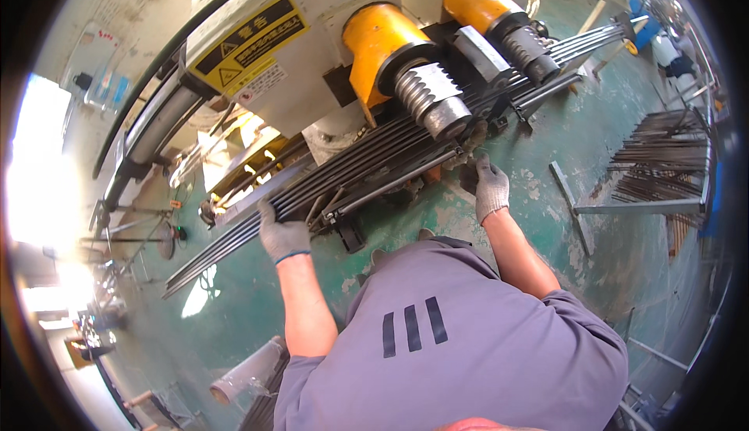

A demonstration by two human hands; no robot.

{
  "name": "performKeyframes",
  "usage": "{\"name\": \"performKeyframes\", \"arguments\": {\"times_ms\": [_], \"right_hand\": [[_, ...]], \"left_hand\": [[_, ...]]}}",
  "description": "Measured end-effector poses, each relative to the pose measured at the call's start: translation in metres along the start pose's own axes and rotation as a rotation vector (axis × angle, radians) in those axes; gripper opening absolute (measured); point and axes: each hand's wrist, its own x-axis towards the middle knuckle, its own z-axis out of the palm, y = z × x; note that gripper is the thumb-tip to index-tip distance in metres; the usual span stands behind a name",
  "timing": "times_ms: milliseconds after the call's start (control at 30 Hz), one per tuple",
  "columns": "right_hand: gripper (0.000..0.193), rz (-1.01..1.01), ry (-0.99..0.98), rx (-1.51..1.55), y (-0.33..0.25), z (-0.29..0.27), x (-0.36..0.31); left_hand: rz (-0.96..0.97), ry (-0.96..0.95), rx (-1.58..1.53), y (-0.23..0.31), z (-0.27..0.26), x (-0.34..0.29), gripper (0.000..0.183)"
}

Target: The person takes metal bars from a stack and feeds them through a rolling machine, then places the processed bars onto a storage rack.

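- Left glove (284, 237): light grey, blue at the cuff.
- Right glove (492, 189): light grey.
- Long bars (335, 172): dark grey.
- Paired machine housings (376, 37): orange.
- Warning label (253, 44): yellow and black.
- Shirt (460, 345): greyish violet, three black stripes.
- Floor (601, 146): green underfoot, pale blotches.

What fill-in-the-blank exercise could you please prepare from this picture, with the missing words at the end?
1. The person's left hand and right hand are each covered by a ____.
2. Nearer to the lower-left ends of the long metal rods is the person's ____ hand.
3. The number of orange cylindrical housings on the machine is ____.
4. The main paint colour of the worn floor is ____.

Missing words: glove; left; two; green.
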Motion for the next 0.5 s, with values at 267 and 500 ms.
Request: {"name": "performKeyframes", "arguments": {"times_ms": [267,500], "right_hand": [[0.04,0.079,-0.183,-0.067,0.002,-0.005,-0.014],[0.04,0.219,-0.169,-0.218,0.01,-0.03,-0.02]], "left_hand": [[-0.096,-0.11,-0.143,-0.013,0.003,-0.006,0.037],[0.11,0.021,-0.073,0.008,-0.027,0.012,0.03]]}}
